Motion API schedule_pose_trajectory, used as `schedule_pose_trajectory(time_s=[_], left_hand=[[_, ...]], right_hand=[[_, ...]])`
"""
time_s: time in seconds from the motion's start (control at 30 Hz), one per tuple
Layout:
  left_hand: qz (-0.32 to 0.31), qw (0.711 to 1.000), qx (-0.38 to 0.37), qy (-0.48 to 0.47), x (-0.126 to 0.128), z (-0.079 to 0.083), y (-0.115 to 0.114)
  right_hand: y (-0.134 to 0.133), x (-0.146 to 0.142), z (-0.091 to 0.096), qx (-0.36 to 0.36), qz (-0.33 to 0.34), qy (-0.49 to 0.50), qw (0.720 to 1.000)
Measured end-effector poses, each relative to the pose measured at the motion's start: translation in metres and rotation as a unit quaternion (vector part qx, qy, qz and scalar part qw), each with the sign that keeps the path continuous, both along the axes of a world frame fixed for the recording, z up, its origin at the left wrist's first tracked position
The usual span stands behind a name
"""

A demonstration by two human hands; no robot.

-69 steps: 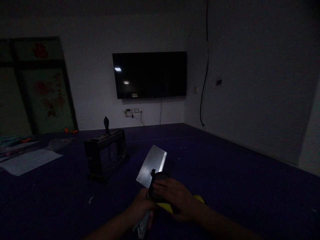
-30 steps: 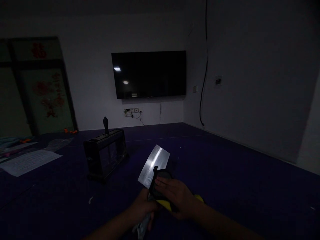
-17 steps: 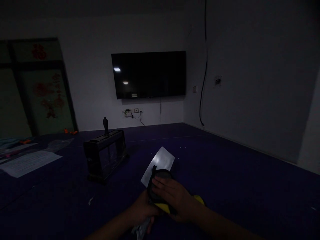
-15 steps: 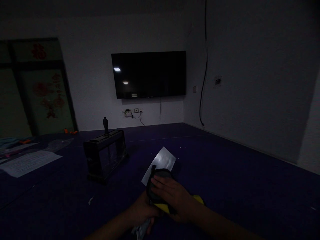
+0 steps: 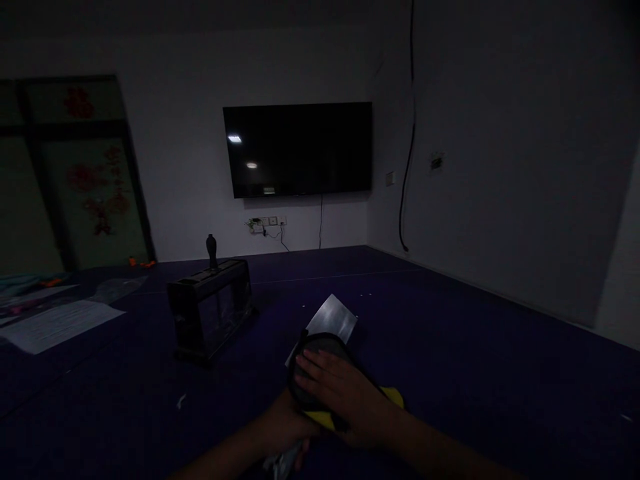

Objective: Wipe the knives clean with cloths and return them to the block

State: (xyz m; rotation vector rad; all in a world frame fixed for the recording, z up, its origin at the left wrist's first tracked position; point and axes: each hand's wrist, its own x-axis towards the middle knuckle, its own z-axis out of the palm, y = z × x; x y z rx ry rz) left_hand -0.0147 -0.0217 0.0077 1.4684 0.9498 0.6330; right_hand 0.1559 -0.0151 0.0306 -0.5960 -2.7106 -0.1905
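Note:
My left hand [image 5: 285,423] is closed low in front of me, around the handle end of a kitchen cleaver. The cleaver's broad, shiny rectangular blade [image 5: 334,317] slants up and away to the right. A grey and yellow cloth [image 5: 323,343] with a dark edge covers the lower part of the blade. My right hand [image 5: 345,393] lies over the cloth, fingers together, pressing it against the blade. Something crumpled and silvery [image 5: 283,463] shows beneath my left hand; what it is, I cannot make out in this dim light.
A black knife holder [image 5: 210,287] with clear sides stands to the left, a dark handle [image 5: 211,250] rising from its top. Printed paper [image 5: 65,323] and clear plastic [image 5: 117,288] lie farther left. White scraps dot the dark blue surface [image 5: 450,373]. A television [image 5: 300,150] hangs behind.
My right hand and the cloth have slid slightly left and up over the blade. The blade has shifted a little to the right. My left hand stays in about the same place.

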Motion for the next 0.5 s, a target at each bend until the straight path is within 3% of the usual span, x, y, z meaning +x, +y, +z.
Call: schedule_pose_trajectory(time_s=[0.5], left_hand=[[0.036, 0.993, -0.056, -0.097, -0.003, -0.012, 0.018]], right_hand=[[0.010, 0.006, -0.014, 0.028, -0.068, 0.051, 0.996]])
